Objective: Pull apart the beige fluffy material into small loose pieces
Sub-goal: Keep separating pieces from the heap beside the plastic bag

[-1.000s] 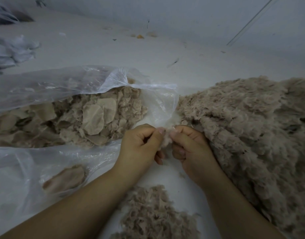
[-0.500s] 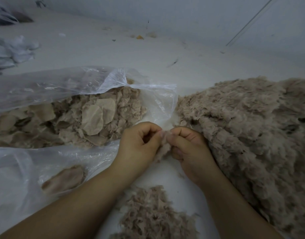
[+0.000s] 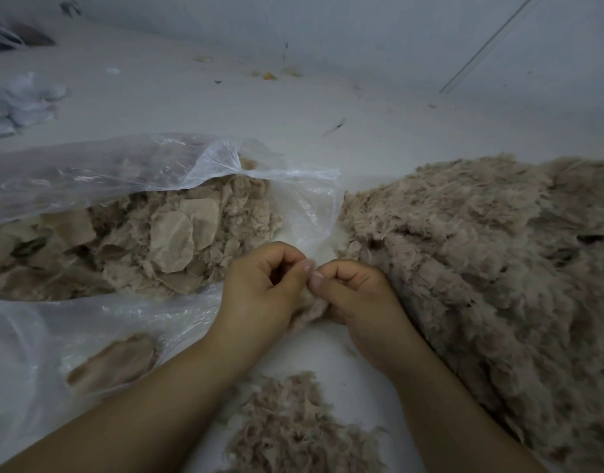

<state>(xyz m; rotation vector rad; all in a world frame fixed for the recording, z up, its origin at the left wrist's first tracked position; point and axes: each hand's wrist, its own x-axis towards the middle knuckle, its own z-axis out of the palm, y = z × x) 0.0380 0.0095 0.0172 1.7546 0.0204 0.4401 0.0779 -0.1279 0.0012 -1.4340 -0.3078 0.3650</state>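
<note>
A small tuft of beige fluffy material (image 3: pixel 307 305) sits pinched between both hands at the middle of the white bench (image 3: pixel 328 107). The left hand (image 3: pixel 259 288) is curled tight, thumb pressed on the tuft; the right hand (image 3: pixel 355 295) is clenched the same way, thumb tips almost touching. Just right of the hands lies the large fluffy heap (image 3: pixel 498 268), touching the right hand's knuckles. Below the wrists is a pile of loose shreds (image 3: pixel 293 428). To the left, an open clear plastic bag (image 3: pixel 123 172) holds flat beige pieces (image 3: pixel 172 240).
</note>
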